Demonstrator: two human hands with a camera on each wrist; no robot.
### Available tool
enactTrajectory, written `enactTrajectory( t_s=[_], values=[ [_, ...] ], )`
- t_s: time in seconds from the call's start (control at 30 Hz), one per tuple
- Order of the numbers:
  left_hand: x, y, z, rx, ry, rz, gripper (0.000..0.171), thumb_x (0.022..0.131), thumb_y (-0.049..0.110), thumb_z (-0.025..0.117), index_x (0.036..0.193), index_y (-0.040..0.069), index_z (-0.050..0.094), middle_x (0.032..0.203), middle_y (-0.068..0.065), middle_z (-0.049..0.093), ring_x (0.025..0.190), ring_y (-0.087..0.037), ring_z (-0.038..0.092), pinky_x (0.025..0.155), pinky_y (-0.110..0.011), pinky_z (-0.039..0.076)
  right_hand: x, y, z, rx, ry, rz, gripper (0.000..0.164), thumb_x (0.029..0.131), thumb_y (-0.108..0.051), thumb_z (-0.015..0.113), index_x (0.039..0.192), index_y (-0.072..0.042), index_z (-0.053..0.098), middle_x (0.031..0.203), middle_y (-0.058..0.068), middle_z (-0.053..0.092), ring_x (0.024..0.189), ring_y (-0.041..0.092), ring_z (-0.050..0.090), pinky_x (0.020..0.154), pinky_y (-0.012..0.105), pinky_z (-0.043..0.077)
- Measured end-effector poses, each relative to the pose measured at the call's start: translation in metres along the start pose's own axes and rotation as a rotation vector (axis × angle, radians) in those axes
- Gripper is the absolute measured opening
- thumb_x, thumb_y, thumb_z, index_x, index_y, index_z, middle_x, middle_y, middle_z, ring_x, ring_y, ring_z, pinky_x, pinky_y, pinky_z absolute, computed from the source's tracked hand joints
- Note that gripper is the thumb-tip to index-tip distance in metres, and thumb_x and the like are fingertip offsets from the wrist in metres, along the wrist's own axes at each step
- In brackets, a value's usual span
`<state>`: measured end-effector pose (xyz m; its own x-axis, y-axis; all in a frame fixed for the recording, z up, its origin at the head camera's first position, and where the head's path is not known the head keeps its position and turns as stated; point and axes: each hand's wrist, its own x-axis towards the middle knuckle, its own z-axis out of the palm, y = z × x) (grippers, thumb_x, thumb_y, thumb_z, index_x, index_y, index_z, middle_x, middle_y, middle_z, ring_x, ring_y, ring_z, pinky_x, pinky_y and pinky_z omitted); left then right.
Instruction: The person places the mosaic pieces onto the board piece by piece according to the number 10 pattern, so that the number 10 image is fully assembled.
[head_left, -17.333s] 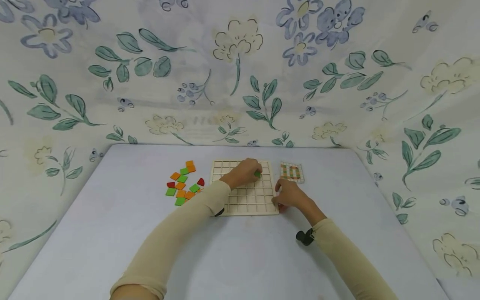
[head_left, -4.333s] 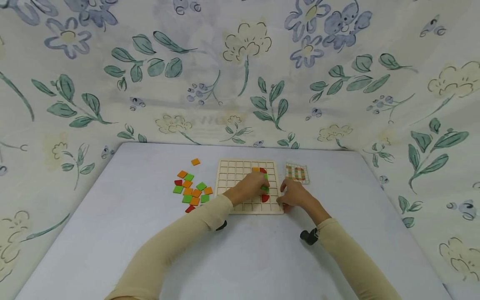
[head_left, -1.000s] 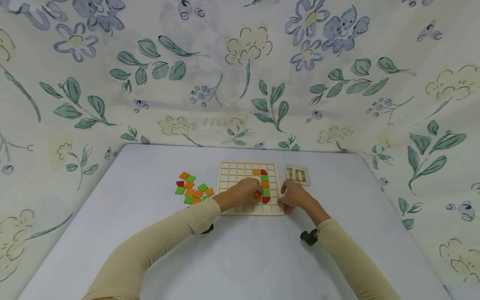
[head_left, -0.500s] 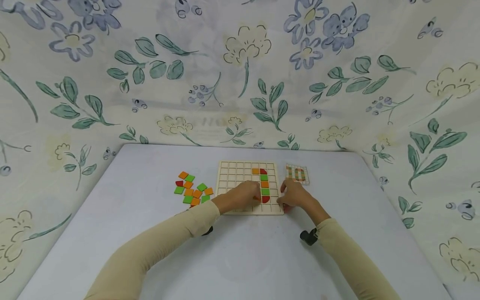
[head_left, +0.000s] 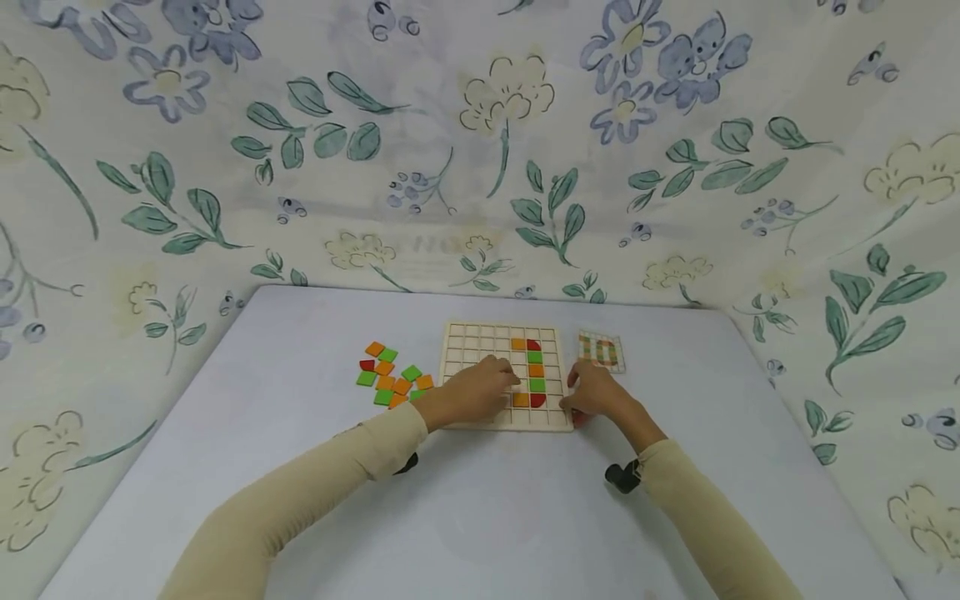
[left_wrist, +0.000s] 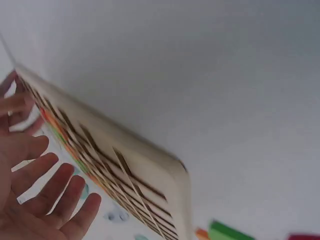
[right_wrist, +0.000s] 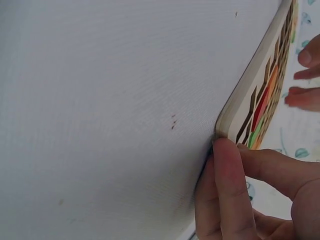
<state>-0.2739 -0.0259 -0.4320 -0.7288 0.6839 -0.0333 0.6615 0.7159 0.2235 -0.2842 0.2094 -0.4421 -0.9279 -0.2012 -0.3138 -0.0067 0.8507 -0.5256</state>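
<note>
A wooden grid board [head_left: 472, 343] lies on the table. Its right part bears a column of two red rounded pieces with green and orange square tiles between them. An orange tile [head_left: 518, 344] adjoins the top red piece [head_left: 533, 345], and another orange tile [head_left: 521, 401] adjoins the bottom red piece [head_left: 537, 401]. My left hand [head_left: 474, 392] hovers over the board's middle, its spread fingers holding nothing in the left wrist view. At the near right corner, my right hand [head_left: 600, 390] grips the board's edge between thumb and fingers [right_wrist: 231, 170].
Left of the board lies a loose group of orange, green and red pieces [head_left: 385, 382], partly hidden by my left forearm. A small pattern card [head_left: 601, 350] sits beyond my right hand. A floral cloth [head_left: 480, 167] rises behind the white table [head_left: 480, 517].
Over the longer span, the red, green and orange column has appeared on the board. Just now my left hand let go of the lower orange tile and drew back left. My right hand stays put.
</note>
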Motion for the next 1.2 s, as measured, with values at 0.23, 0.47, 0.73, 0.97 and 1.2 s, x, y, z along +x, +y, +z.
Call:
enactTrajectory(
  t_s=[0.23, 0.47, 0.73, 0.97, 1.2],
  values=[
    [-0.033, -0.048, -0.023, 0.002, 0.036, -0.175, 0.026, 0.09, 0.008, 0.065, 0.116, 0.002, 0.067, 0.109, -0.01, 0.059, 0.1, -0.025, 0.055, 0.081, -0.036, 0.053, -0.001, 0.0, 0.002, 0.001, -0.005, 0.009, 0.036, 0.082, -0.013, 0.077, 0.106, 0.001, 0.055, 0.072, 0.009, 0.062, 0.055, 0.016, 0.064, 0.055, 0.027, 0.052],
    [-0.071, -0.104, -0.039, 0.041, 0.001, -0.36, 0.022, 0.085, 0.003, 0.069, 0.107, 0.0, 0.068, 0.099, -0.01, 0.059, 0.088, -0.024, 0.056, 0.082, -0.037, 0.053, 0.0, -0.001, 0.001, 0.038, -0.021, 0.022, 0.036, 0.082, -0.012, 0.077, 0.107, 0.001, 0.054, 0.071, 0.01, 0.063, 0.055, 0.018, 0.065, 0.054, 0.028, 0.053],
    [-0.106, -0.141, -0.047, -0.069, -0.027, -0.403, 0.016, 0.084, -0.005, 0.068, 0.099, -0.001, 0.071, 0.096, -0.011, 0.063, 0.089, -0.028, 0.056, 0.089, -0.044, 0.051, 0.0, -0.002, -0.002, 0.046, -0.04, 0.031, 0.036, 0.082, -0.012, 0.077, 0.106, 0.001, 0.054, 0.073, 0.011, 0.063, 0.056, 0.018, 0.065, 0.054, 0.027, 0.054],
    [-0.112, -0.154, -0.044, -0.099, -0.017, -0.301, 0.019, 0.084, -0.007, 0.069, 0.101, 0.001, 0.075, 0.096, -0.008, 0.067, 0.094, -0.028, 0.06, 0.091, -0.046, 0.05, -0.001, 0.0, -0.002, 0.065, -0.046, 0.027, 0.037, 0.082, -0.011, 0.077, 0.107, 0.002, 0.053, 0.071, 0.011, 0.064, 0.055, 0.018, 0.066, 0.053, 0.027, 0.054],
    [-0.113, -0.163, -0.041, -0.07, -0.021, -0.233, 0.014, 0.084, -0.004, 0.072, 0.096, 0.003, 0.076, 0.09, -0.004, 0.065, 0.087, -0.023, 0.059, 0.086, -0.041, 0.052, 0.001, 0.001, 0.001, 0.039, -0.033, 0.038, 0.037, 0.082, -0.013, 0.078, 0.107, 0.001, 0.054, 0.07, 0.01, 0.063, 0.055, 0.017, 0.065, 0.054, 0.027, 0.053]
  ],
)
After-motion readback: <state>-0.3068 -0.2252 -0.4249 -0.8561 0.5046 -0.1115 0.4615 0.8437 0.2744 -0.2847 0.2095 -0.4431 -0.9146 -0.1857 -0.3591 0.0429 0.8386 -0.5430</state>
